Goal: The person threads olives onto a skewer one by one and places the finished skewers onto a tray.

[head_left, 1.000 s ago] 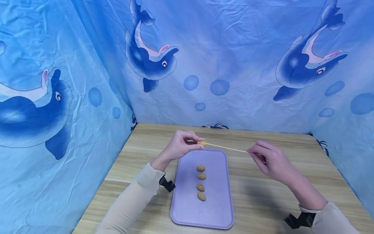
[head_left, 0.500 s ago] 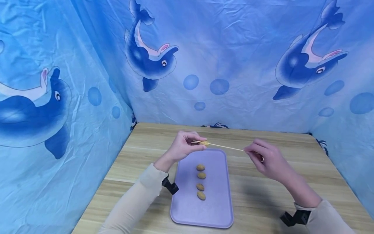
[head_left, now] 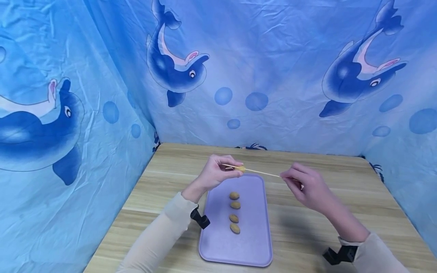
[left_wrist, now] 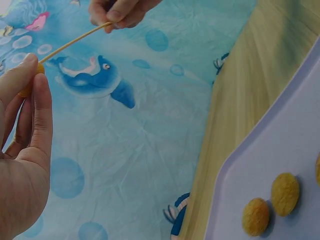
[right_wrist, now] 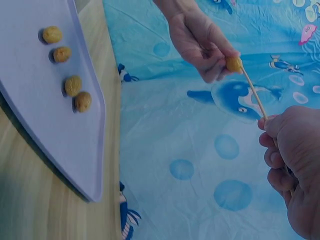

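Observation:
Above the far end of the tray, my left hand (head_left: 213,172) pinches a small yellow-brown oval piece (right_wrist: 233,64), like a dried fruit, between thumb and fingertips. A thin wooden skewer (head_left: 263,173) runs through this piece, and its left end shows inside the curve of the left hand. My right hand (head_left: 312,185) grips the skewer's other end, to the right of the tray, with a bare length of stick between the hands. Several similar wrinkled oval pieces (head_left: 235,228) lie in a column on the purple tray (head_left: 252,246).
The tray rests on a wood-grain table (head_left: 164,189). A blue curtain (head_left: 290,76) with printed dolphins hangs behind the table and along both sides. Each wrist carries a black camera mount, such as the left one (head_left: 201,220).
The right hand has moved left, toward the left hand, and the left hand slightly right. The bare stretch of skewer between them is shorter, and more of its left end shows past the piece.

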`<action>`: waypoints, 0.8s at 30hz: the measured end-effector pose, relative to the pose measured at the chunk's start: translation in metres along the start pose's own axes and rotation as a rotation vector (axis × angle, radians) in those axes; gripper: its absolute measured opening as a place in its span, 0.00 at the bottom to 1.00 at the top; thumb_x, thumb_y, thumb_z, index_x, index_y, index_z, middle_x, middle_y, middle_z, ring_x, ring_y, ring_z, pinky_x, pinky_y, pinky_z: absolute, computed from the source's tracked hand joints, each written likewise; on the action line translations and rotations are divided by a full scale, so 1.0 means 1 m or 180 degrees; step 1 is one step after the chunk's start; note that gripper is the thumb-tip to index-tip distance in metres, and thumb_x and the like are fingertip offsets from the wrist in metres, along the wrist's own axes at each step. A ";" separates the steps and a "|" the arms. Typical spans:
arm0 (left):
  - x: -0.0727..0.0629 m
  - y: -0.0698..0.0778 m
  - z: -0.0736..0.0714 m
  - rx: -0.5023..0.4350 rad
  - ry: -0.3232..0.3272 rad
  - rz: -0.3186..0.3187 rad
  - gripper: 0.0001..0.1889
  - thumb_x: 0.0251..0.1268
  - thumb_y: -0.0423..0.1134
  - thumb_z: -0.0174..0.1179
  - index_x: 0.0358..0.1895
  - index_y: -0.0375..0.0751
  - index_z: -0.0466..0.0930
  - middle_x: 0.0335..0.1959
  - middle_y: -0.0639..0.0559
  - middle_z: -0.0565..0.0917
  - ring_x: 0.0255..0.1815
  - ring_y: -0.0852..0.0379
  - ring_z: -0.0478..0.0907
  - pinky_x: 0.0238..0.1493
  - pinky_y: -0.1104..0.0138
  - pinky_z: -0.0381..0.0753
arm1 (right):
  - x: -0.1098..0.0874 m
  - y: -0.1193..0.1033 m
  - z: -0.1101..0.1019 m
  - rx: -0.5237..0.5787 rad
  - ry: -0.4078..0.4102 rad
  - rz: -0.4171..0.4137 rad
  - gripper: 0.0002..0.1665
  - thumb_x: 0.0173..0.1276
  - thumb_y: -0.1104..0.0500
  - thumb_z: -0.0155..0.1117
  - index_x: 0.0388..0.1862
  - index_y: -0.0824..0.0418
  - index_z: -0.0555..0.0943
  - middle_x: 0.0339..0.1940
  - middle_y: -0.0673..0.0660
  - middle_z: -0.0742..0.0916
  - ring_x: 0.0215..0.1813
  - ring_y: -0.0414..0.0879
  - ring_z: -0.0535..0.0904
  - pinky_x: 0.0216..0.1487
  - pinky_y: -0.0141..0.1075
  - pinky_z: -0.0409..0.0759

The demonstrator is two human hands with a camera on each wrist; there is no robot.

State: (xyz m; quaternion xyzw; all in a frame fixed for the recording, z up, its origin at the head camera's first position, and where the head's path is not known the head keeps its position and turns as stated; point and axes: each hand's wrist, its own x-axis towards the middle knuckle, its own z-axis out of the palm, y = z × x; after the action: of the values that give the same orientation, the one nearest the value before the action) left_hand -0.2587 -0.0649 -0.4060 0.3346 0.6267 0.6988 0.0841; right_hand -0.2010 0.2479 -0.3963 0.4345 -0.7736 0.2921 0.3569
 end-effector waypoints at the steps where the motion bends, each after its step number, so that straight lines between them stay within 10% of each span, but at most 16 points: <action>1: 0.001 0.000 0.002 -0.0034 -0.0030 0.0018 0.18 0.62 0.20 0.71 0.53 0.12 0.81 0.37 0.59 0.89 0.38 0.62 0.90 0.47 0.68 0.93 | 0.001 -0.001 0.001 0.0017 -0.0007 0.0005 0.20 0.86 0.51 0.55 0.39 0.59 0.88 0.28 0.48 0.80 0.22 0.30 0.65 0.20 0.19 0.65; 16: 0.009 0.003 0.018 -0.0257 0.0024 0.0218 0.18 0.60 0.18 0.70 0.52 0.10 0.80 0.38 0.58 0.89 0.39 0.63 0.89 0.44 0.74 0.91 | 0.014 -0.011 0.007 0.0026 -0.0016 0.0201 0.08 0.78 0.64 0.63 0.39 0.59 0.88 0.28 0.48 0.79 0.22 0.31 0.65 0.22 0.18 0.65; 24: 0.008 0.000 0.018 -0.0369 0.0116 0.0224 0.19 0.62 0.23 0.72 0.43 0.58 0.93 0.41 0.59 0.90 0.41 0.63 0.90 0.48 0.72 0.92 | 0.016 -0.012 0.011 -0.0051 0.0061 0.0241 0.06 0.73 0.68 0.67 0.39 0.60 0.89 0.28 0.49 0.81 0.23 0.33 0.65 0.22 0.19 0.65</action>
State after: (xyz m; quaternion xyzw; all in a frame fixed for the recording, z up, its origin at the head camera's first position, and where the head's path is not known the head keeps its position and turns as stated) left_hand -0.2541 -0.0457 -0.4028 0.3383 0.5744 0.7424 0.0673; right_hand -0.1997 0.2265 -0.3882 0.3992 -0.7884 0.3034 0.3564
